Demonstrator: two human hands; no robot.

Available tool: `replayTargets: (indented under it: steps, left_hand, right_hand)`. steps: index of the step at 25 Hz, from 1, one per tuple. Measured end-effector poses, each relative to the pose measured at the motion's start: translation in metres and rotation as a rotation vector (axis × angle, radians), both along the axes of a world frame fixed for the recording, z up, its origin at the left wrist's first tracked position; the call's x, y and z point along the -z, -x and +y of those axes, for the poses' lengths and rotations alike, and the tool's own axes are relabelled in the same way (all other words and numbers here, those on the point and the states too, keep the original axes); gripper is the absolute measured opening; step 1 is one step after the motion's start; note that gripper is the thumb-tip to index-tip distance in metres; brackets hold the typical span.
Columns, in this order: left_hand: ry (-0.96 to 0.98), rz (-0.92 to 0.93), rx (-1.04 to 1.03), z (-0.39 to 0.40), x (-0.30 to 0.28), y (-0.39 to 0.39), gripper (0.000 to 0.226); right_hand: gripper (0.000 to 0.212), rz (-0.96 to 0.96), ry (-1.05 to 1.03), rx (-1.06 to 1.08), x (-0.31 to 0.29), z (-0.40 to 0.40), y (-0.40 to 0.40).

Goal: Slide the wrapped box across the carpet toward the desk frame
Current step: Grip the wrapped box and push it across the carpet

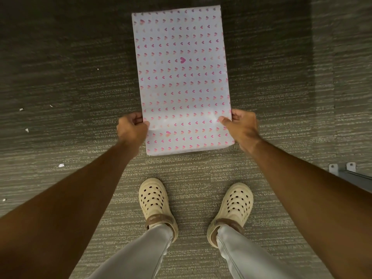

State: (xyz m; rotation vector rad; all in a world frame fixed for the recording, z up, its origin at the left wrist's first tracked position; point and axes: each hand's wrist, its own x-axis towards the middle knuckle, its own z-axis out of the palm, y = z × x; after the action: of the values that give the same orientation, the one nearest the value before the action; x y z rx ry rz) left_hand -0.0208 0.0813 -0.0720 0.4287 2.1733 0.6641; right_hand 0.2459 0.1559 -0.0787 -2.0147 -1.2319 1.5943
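Floor: grey ribbed carpet (pixel 60 81) fills the frame.
Package: long rectangular box wrapped in pale paper with pink hearts (pixel 182 77), flat on the carpet, centre to top.
Left hand (pixel 131 128): clasps the box's near left edge, thumb on top.
Right hand (pixel 241 127): clasps the near right edge likewise.
Footwear: cream perforated clogs (pixel 154 200), lower centre.
Metal: grey bracketed frame piece (pixel 349 174), right edge.

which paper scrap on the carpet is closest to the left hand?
The paper scrap just left of the left hand's forearm; the other scraps sit farther toward the frame's left edge.
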Motion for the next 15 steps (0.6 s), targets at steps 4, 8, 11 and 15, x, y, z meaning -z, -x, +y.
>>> replayTargets:
  steps: [4, 8, 11, 15]
  left_hand:
    - [0.042, -0.029, -0.012, -0.016, -0.007, -0.011, 0.028]
    - [0.072, -0.018, -0.007, -0.016, -0.019, -0.029, 0.026]
    - [0.042, -0.03, 0.006, 0.019, -0.037, -0.051, 0.026]
    - [-0.013, -0.016, 0.099, 0.069, -0.052, -0.075, 0.022]
  right_hand:
    - [0.035, 0.039, 0.079, -0.015, 0.003, -0.018, -0.008]
    - [0.035, 0.021, 0.099, -0.008, -0.007, -0.02, -0.027]
    - [0.033, -0.011, 0.04, -0.021, -0.027, 0.012, -0.054]
    - [0.034, -0.021, -0.025, -0.004, -0.048, 0.054, -0.08]
